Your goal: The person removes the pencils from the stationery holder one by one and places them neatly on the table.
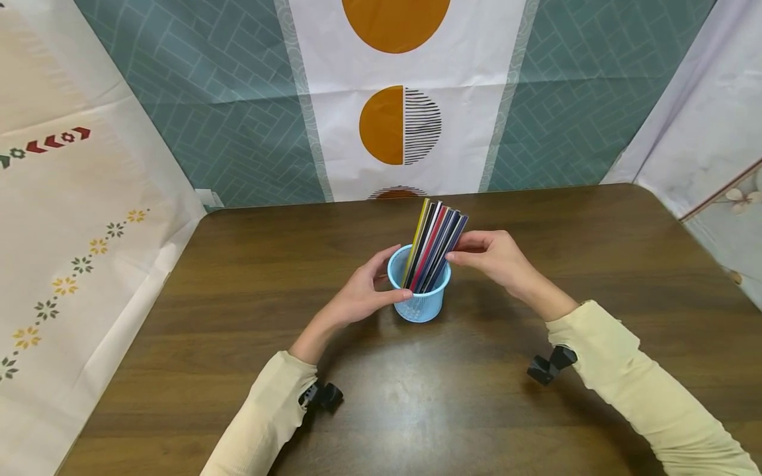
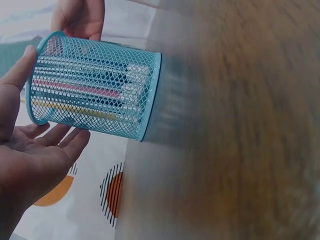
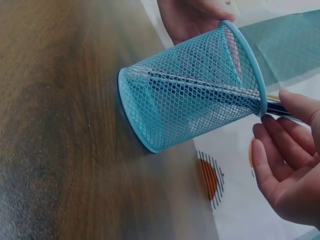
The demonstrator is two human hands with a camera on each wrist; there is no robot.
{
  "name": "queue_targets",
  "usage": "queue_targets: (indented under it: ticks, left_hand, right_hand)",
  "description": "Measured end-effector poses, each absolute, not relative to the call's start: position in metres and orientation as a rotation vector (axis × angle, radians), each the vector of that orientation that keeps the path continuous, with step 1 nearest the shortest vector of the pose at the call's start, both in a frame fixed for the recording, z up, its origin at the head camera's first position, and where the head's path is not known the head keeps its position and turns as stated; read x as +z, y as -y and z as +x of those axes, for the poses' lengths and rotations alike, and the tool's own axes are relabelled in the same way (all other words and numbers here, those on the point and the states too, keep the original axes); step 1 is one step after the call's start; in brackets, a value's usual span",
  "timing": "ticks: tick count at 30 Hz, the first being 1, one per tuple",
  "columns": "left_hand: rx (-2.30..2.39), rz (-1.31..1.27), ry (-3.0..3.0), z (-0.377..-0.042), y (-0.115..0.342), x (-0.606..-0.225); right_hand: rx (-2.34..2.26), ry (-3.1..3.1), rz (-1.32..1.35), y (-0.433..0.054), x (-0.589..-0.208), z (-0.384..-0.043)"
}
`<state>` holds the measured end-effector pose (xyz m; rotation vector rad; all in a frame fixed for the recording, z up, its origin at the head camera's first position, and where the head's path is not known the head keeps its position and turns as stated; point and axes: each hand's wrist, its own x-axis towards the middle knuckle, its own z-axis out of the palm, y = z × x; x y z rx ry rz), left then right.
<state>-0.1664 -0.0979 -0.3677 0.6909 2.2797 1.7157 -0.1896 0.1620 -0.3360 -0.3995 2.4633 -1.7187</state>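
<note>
A light blue mesh pencil cup (image 1: 419, 307) stands on the brown table. A bundle of slim pencils (image 1: 430, 248), yellow, black, white, red and dark blue among them, leans to the right inside it, upper ends above the rim. My left hand (image 1: 366, 291) holds the cup at its left side, thumb across the front of the rim and fingers behind. At the right of the rim, my right hand (image 1: 491, 258) has thumb and fingers about the pencils; the right wrist view shows the thumb (image 3: 300, 104) against them. Through the mesh (image 2: 95, 85) their lower ends show.
The wooden table (image 1: 411, 410) reaches back to a hanging cloth (image 1: 250, 119) with orange circles. Pale patterned cloths (image 1: 77, 264) hang at both sides. Small black devices (image 1: 550, 367) are strapped at both wrists, over cream sleeves.
</note>
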Motion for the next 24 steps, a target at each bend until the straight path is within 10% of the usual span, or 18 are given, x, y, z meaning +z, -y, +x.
queue_targets:
  ticks: [24]
  left_hand:
    - [1.779, 0.702, -2.21, -0.1694, 0.0951, -0.3712]
  right_hand:
    - [-1.678, -2.558, -0.429, -0.1588, -0.343, -0.1892]
